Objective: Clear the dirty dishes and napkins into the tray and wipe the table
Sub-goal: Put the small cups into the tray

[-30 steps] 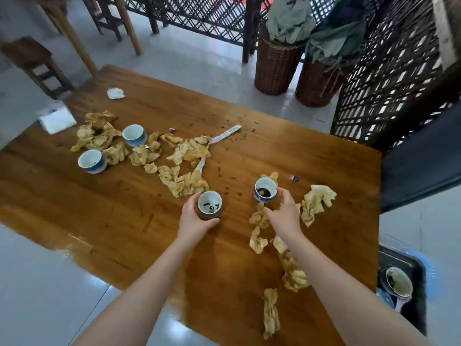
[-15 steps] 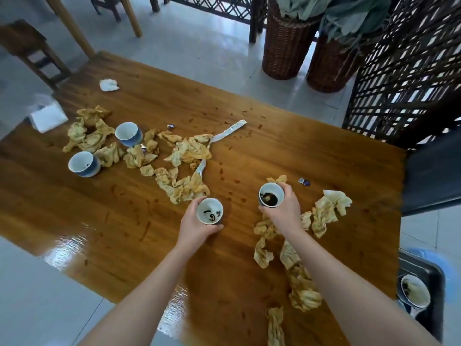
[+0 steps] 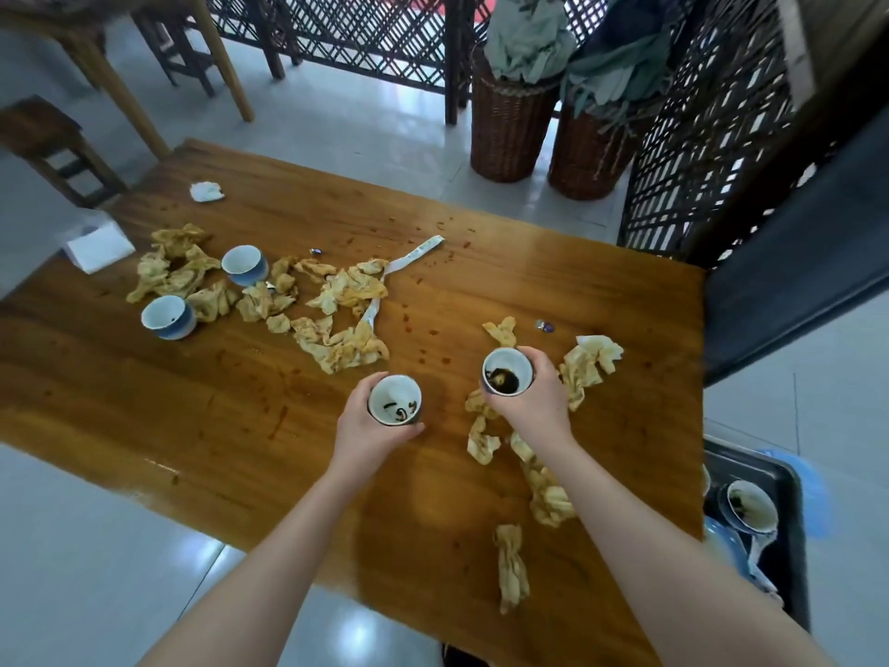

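Note:
My left hand grips a small white-and-blue teacup with dark leaf bits inside, held just above the wooden table. My right hand holds a second teacup with dark dregs, lifted off the table. Two more blue cups stand at the far left among crumpled yellowish napkins. More napkins lie at the right. A black tray at the lower right holds a dirty cup.
A white napkin and a white paper lie at the table's far left. A long paper strip crosses the middle. Two wicker baskets stand beyond the table, a dark chair at the right. Tea stains dot the wood.
Both hands have lifted their cups off the table and drawn them slightly toward me. The right cup has risen higher.

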{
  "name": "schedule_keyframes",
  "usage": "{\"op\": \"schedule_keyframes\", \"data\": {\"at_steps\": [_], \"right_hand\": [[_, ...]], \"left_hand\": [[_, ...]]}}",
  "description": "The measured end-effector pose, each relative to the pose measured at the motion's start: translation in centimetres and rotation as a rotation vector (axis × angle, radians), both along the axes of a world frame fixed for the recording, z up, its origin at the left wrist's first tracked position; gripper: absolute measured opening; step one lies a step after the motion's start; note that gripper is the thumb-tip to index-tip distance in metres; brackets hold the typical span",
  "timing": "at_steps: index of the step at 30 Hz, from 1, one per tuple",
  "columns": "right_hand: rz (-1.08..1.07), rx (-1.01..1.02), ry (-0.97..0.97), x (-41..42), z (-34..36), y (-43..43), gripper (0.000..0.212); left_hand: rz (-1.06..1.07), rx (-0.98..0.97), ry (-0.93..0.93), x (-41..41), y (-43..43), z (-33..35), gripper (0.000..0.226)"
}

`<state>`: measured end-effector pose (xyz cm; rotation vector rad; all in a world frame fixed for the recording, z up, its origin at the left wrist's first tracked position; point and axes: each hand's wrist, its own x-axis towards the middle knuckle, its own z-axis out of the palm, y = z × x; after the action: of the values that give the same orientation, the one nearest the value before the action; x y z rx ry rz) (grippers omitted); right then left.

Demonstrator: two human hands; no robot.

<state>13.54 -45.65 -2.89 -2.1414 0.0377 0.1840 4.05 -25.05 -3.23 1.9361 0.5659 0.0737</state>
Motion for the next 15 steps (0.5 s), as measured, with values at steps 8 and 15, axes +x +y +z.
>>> {"op": "schedule_keyframes", "data": {"at_steps": [8,15], "right_hand": [[-0.035,-0.033,-0.085,-10.1,1.9,-4.2,0.073],[-0.087,0.011,-0.121,-18.4,3.1,-8.1,0.074]], "left_hand": [[-0.028,-0.015,-0.070,-8.1,-3.5,1.8,0.073],[-0.088,-0.039,-0.139,-13.7,-7.6,3.7,0.072]]}}
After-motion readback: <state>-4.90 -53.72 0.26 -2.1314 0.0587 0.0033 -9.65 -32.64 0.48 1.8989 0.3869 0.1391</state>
